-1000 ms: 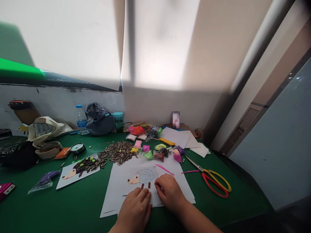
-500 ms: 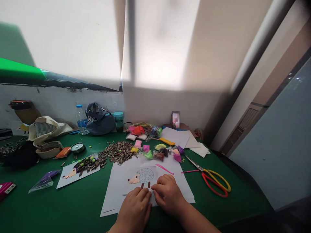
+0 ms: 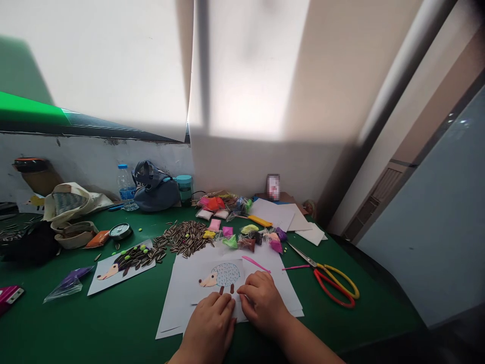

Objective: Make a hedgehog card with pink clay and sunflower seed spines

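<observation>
A paper hedgehog card lies on a larger white paper sheet, its body covered in rows of small blue dots. Two brown clay legs stand out below the body. My left hand rests on the card's lower edge, with the fingertips just under the legs. My right hand presses on the card's right side, and its fingertips touch the paper near the legs. No held object shows in either hand, and the fingers hide the card's lower part.
A pink clay tool lies just beyond my right hand, and red-and-yellow scissors lie to the right. Beyond are a sunflower seed pile, clay packets, and a seed-covered hedgehog picture at left.
My right hand has shifted slightly left along the card, with its fingers closer to the brown legs. My left hand and the papers stay almost unmoved.
</observation>
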{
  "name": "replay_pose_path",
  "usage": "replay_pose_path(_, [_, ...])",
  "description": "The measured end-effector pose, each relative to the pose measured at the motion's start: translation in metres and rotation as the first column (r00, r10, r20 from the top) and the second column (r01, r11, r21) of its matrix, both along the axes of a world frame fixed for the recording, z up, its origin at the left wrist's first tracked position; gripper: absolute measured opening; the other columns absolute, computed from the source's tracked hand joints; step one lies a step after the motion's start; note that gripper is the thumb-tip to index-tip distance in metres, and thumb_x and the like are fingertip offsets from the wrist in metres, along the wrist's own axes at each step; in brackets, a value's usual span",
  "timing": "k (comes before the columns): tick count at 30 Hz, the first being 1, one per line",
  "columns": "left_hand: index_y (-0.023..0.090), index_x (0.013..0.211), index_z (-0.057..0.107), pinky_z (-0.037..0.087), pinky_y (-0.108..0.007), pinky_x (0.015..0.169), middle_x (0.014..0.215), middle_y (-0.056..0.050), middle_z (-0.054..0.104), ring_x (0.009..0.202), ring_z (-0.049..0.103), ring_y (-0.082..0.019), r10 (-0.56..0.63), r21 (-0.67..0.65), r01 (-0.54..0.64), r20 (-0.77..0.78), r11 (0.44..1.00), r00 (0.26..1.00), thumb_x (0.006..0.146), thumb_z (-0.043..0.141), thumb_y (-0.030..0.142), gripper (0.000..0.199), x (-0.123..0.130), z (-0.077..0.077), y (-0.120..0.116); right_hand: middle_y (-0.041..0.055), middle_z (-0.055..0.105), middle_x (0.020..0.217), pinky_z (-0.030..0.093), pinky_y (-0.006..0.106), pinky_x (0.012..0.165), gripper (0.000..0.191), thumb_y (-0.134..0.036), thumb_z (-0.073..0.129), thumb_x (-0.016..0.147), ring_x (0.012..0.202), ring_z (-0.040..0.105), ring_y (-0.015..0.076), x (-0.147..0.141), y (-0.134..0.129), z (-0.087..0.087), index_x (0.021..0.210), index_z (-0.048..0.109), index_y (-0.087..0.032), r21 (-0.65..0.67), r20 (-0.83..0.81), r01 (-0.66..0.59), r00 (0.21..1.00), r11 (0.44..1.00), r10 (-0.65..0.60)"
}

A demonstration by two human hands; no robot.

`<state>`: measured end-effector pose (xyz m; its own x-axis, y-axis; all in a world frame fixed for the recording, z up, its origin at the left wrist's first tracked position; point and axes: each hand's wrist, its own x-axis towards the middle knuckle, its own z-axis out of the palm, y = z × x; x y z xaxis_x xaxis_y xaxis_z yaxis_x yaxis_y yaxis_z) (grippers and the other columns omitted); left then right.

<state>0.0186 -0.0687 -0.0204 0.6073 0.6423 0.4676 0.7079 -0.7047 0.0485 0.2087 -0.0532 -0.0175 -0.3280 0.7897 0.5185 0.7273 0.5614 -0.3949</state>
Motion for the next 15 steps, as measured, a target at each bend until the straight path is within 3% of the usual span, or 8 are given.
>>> replay_pose_path(11, [0.018, 0.108, 0.062, 0.055, -0.044, 0.08, 0.104, -0.007, 0.068, 0.094, 0.06, -0.027, 0.013, -0.005, -0.013, -0.008, 1.0, 1.0, 0.08, 0.059, 0.011, 0.029, -0.0011, -0.0024, -0.0002, 0.0037, 0.062, 0.08, 0.032, 0.035, 0.08, 0.017, -0.016, 0.054, 0.085, 0.08, 0.053, 0.0187, 0.0011, 0.0014, -0.0025, 0.086, 0.071, -0.021, 0.034, -0.041, 0.029, 0.999, 0.999, -0.028])
replay_pose_path(15, [0.019, 0.108, 0.062, 0.055, -0.043, 0.076, 0.104, -0.007, 0.068, 0.091, 0.061, -0.026, 0.023, -0.024, -0.023, -0.015, 0.999, 1.0, 0.081, 0.058, 0.013, 0.028, -0.0003, -0.0007, -0.0017, 0.0036, 0.061, 0.08, 0.032, 0.036, 0.08, 0.018, -0.016, 0.055, 0.085, 0.079, 0.052, 0.0185, 0.0035, 0.001, -0.0032, 0.088, 0.072, -0.022, 0.03, -0.015, 0.032, 0.999, 0.999, -0.031])
